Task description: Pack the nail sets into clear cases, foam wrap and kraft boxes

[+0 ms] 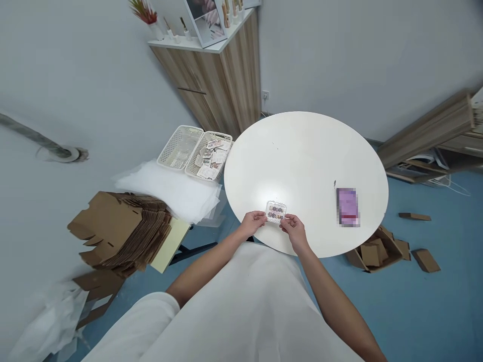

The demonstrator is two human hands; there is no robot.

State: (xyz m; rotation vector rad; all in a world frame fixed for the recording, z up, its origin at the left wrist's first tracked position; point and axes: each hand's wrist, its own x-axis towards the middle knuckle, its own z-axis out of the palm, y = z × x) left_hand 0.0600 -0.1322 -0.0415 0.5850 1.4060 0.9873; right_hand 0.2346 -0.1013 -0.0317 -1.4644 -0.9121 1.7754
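- Clear case (275, 211): lower centre of frame, boxy, rounded corners, looks like shiny hard plastic; two rows of small roundish multicoloured pieces showing through. Too small to identify.
- Left hand (253, 221): fingers narrow, pinching the case's left edge.
- Right hand (294, 230): thumb and fingers pinching the right edge near the lower corner.
- White table (302, 151): smooth, rounded top, glossy glare just above the case.
- Purple rectangle (347, 207): right part of tabletop, pixelated, material can't tell.
- White baskets (195, 149): left of table, perforated walls, right one full of small flat packs.
- Translucent sheets (169, 191): thin, floppy, below baskets.
- Brown cardboard stack (124, 229): left of frame, flat, notched edges.
- Cabinet (226, 80): top centre, striped wood grain.
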